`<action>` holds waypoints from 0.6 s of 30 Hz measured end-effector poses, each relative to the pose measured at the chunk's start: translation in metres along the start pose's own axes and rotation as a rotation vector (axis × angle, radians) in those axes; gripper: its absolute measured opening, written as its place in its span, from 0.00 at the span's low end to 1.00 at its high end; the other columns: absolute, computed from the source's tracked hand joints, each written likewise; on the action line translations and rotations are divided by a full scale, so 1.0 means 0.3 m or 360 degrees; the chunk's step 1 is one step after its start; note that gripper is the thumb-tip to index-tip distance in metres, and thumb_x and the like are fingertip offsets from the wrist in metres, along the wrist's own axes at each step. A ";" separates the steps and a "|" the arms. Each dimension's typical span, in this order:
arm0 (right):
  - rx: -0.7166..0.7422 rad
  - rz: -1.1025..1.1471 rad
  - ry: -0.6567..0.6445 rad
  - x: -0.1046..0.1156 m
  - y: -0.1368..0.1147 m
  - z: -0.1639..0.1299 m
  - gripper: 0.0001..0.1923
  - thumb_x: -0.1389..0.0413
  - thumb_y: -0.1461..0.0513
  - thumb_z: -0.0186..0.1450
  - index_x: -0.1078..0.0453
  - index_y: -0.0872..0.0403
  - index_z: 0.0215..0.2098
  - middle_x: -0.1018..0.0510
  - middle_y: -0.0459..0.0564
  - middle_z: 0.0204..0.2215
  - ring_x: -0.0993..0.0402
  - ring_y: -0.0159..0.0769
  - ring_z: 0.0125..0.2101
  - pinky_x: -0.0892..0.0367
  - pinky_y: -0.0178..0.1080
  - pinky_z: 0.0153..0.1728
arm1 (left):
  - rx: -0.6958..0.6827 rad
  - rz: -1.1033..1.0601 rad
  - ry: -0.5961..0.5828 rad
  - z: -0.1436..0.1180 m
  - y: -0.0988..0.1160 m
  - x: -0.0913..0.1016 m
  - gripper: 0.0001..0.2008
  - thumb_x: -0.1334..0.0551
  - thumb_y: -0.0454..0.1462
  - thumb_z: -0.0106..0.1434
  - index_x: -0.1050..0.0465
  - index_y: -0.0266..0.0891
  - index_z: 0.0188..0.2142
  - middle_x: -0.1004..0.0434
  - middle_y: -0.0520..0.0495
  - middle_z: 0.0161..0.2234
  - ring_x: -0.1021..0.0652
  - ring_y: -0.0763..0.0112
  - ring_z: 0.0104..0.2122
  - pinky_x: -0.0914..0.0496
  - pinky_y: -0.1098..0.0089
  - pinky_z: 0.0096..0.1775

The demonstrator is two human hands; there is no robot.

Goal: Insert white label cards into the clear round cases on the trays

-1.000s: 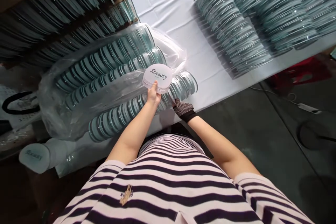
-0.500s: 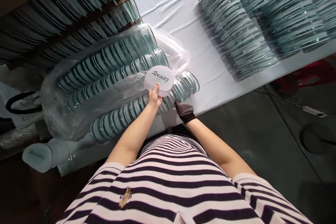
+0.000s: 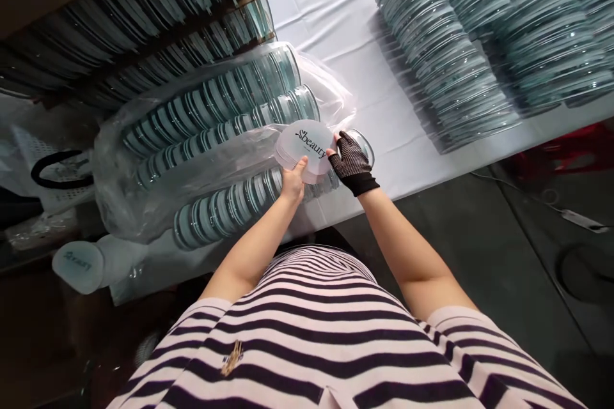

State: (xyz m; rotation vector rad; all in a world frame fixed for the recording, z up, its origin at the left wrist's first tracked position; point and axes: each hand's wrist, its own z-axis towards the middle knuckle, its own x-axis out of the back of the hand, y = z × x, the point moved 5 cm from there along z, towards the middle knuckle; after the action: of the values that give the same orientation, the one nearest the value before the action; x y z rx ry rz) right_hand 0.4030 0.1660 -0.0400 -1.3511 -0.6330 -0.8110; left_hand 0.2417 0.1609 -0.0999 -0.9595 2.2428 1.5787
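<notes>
Partly hidden under the clear plastic bag [image 3: 158, 185], the rows of round glass discs [image 3: 225, 204] blur together, and the glass piece [image 3: 362, 140] behind the gloved hand is barely visible. At the near table edge [image 3: 412, 172], the bare left hand [image 3: 293, 182] pinches the lower rim of a small stack of white round cards [image 3: 307, 150], thumb on top. The right hand [image 3: 352, 163], in a black dotted glove, closes its fingertips on the stack's right edge. The top card reads "beauty"; a second white stack [image 3: 79, 265] at lower left bears writing too faint to read.
</notes>
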 end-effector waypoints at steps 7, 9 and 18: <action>-0.0114 0.0310 0.0036 -0.086 -0.110 -0.107 0.22 0.54 0.54 0.68 0.29 0.56 0.53 0.19 0.58 0.40 0.23 0.43 0.39 0.27 0.43 0.40 | 0.0035 0.0041 0.0086 -0.041 0.075 0.105 0.19 0.29 0.31 0.56 0.23 0.40 0.48 0.20 0.44 0.52 0.24 0.59 0.57 0.31 0.60 0.59; -0.0354 0.0227 0.0327 -0.039 -0.055 -0.169 0.24 0.57 0.54 0.69 0.29 0.57 0.52 0.19 0.59 0.39 0.23 0.43 0.38 0.28 0.43 0.37 | 0.0046 -0.0048 0.0063 -0.035 0.119 0.114 0.22 0.31 0.30 0.59 0.26 0.42 0.53 0.21 0.46 0.54 0.25 0.62 0.58 0.30 0.62 0.59; -0.0383 -0.0629 -0.0456 -0.080 0.000 -0.620 0.19 0.54 0.55 0.69 0.25 0.53 0.48 0.18 0.54 0.33 0.25 0.40 0.32 0.44 0.36 0.29 | 0.0311 -0.0250 0.0149 0.040 0.126 0.130 0.20 0.39 0.30 0.68 0.30 0.41 0.59 0.21 0.47 0.54 0.25 0.67 0.57 0.27 0.68 0.56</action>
State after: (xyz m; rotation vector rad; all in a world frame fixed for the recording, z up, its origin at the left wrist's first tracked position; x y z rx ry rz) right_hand 0.3782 -0.0147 -0.0834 -1.6027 -1.0777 -1.0427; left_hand 0.1865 0.1649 -0.0971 -1.1420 2.2689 1.2477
